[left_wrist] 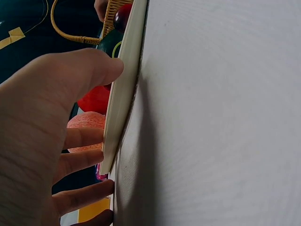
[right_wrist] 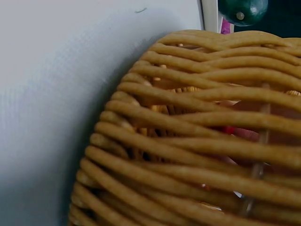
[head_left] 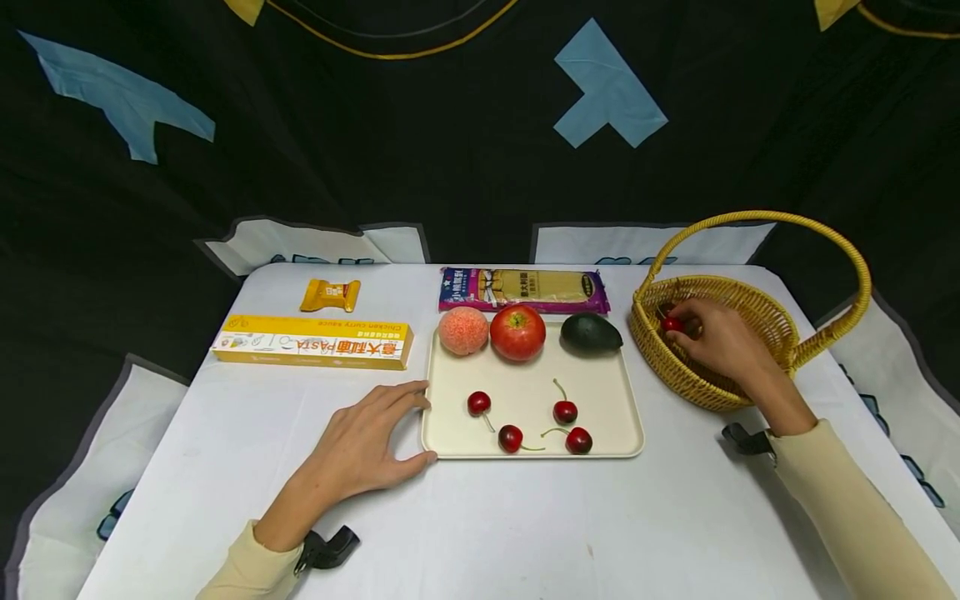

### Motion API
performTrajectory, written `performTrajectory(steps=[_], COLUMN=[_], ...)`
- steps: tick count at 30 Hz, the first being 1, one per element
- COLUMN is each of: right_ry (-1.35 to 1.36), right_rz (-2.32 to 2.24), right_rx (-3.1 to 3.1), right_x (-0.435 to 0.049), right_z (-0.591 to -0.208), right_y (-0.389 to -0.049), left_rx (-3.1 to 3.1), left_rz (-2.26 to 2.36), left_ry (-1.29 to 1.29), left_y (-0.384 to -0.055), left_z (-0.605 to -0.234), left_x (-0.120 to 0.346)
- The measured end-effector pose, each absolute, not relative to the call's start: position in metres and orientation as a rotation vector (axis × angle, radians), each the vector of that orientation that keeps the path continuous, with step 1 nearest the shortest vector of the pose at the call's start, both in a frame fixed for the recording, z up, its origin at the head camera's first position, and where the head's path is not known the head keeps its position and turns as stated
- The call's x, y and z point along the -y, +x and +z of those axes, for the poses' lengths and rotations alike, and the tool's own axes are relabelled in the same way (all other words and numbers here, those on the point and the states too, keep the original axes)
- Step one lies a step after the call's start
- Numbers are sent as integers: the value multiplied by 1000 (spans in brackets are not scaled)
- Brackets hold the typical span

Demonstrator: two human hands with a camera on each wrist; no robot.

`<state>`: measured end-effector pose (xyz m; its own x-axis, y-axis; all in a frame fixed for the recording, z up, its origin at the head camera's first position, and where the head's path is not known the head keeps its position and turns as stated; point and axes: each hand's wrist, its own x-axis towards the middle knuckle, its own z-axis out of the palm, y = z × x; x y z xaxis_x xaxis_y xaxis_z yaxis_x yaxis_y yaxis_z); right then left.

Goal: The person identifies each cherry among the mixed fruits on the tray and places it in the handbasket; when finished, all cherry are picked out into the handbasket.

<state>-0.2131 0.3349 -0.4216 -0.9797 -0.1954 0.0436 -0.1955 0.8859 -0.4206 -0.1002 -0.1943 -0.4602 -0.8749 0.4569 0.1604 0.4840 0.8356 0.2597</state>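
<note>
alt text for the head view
A person's right-hand grip holds a round red cherry inside a yellow wicker basket. Their left-hand grip touches a cream rectangular tray holding four dark-red stemmed cherries.

Basket (head_left: 678, 373) woven golden-brown; tray (head_left: 452, 429) cream; half-hidden cherry (head_left: 672, 324) apparently red.

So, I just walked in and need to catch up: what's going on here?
A person is handling cherries. Their right hand pinches one cherry inside the wicker basket, while their left hand rests at the left edge of the tray. Four more cherries lie on that tray, with a pinkish round fruit, a red apple and a dark green avocado along its far side.
</note>
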Motion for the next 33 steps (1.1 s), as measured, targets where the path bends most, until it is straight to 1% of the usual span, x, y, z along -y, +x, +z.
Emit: performTrajectory(steps=[19,24,33], right_ry=[400,376,412], right_rz=[636,657,697], right_rx=[3014,3040,2957], right_x=[-334,-335,-326], right_z=[-429,-424,-408], right_y=[-213,-212,-207], left_rx=[2907,2899,2919], left_rz=[-464,-468,-456], left_ry=[-757,-757,-745], left_y=[-99,-98,-99], left_z=[-460,-460,-459], left_x=[194,194,194])
